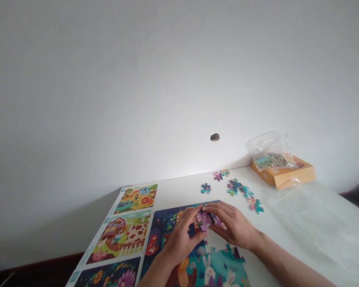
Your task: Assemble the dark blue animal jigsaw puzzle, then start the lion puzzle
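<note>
A partly assembled jigsaw puzzle [227, 261], with rabbits and other animals on a dark blue and teal ground, lies at the table's front. Over its upper part my left hand [181, 237] and my right hand [235, 223] meet, fingers curled toward each other. Between their fingertips and thumbs is a purple puzzle piece [205, 220] with owl-like eyes, a dark edge showing near my right fingers. Both hands are closed at this piece. My fingers partly hide it, so its exact outline cannot be made out. A gap in the puzzle shows below my right thumb.
Loose puzzle pieces [235, 186] lie behind the hands to the right, with a single piece [206, 188] nearby. A picture sheet [119, 236] lies left. At the back right, a clear bag [271, 155] rests on a yellow box [296, 177]. Clear plastic [320, 223] covers the right side.
</note>
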The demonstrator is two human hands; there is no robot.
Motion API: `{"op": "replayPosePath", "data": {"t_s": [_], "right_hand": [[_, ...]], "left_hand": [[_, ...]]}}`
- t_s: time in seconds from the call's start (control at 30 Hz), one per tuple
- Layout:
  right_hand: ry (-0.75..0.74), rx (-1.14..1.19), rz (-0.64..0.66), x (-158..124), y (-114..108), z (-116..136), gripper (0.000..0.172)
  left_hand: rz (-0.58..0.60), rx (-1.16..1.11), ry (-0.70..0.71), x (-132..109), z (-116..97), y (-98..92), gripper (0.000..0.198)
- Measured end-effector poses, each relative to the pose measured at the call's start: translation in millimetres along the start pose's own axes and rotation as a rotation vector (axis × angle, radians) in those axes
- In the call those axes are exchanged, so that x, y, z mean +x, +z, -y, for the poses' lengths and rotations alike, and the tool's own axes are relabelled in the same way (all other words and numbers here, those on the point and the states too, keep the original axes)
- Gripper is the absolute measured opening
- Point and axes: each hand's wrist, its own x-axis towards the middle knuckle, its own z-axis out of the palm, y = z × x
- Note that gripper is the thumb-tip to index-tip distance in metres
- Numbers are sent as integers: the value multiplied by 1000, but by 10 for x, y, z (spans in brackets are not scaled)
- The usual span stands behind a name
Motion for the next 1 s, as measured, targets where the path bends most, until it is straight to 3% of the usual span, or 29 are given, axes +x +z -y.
{"op": "replayPosePath", "data": {"t_s": [0.2,0.4,0.7,1.0], "right_hand": [[9,-15,17,-13,-22,-30,46],[5,-51,48,-19,-49,-57,47],[152,-139,43,-54,-139,-154,33],[107,-152,214,-38,47,-126,36]], "left_hand": [[0,41,4,30,-12,-14,60],[-22,94,98,55,-45,-46,60],[-150,236,40,120,-50,-74,25],[-42,308,5,108,-45,-40,29]]}}
